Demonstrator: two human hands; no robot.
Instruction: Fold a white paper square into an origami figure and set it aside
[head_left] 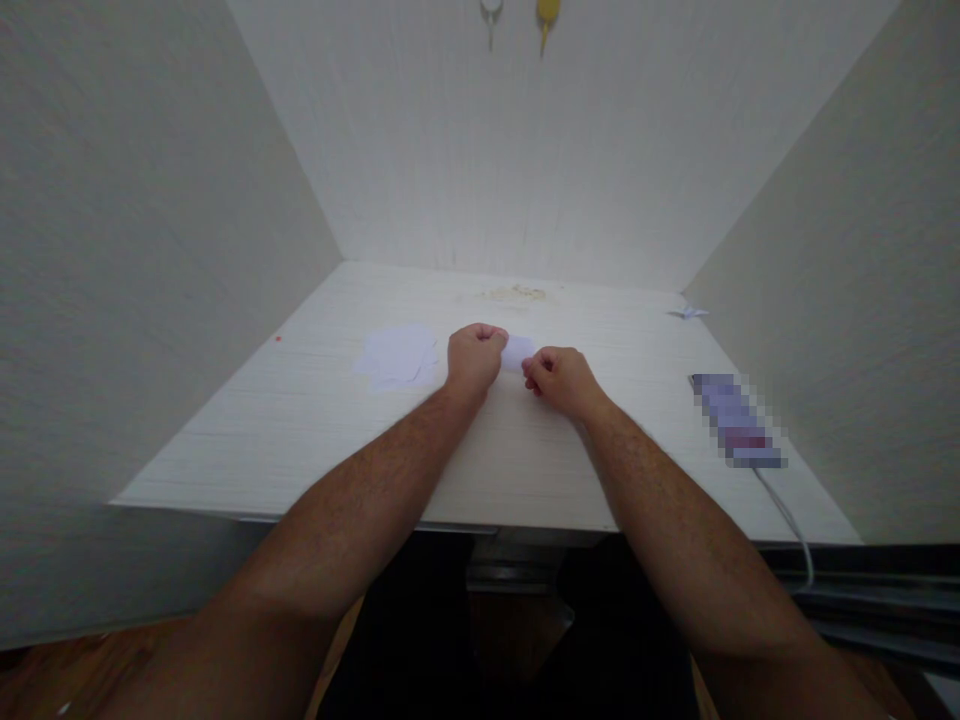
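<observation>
Between my two hands is a small piece of white paper (517, 351), just above or on the white desk. My left hand (478, 356) pinches its left side, thumb and fingers pressed together. At the paper's lower right edge, my right hand (561, 379) is closed with its fingertips gripping the corner. To the left of my left hand lies a loose pile of white paper sheets (400, 355), overlapping at different angles.
A blurred-out phone (735, 420) with a white cable (787, 515) lies on the right. Behind it sits a small crumpled paper (688, 313). Pale walls enclose the desk (517, 470) on three sides. Crumb-like marks (521, 293) show near the back.
</observation>
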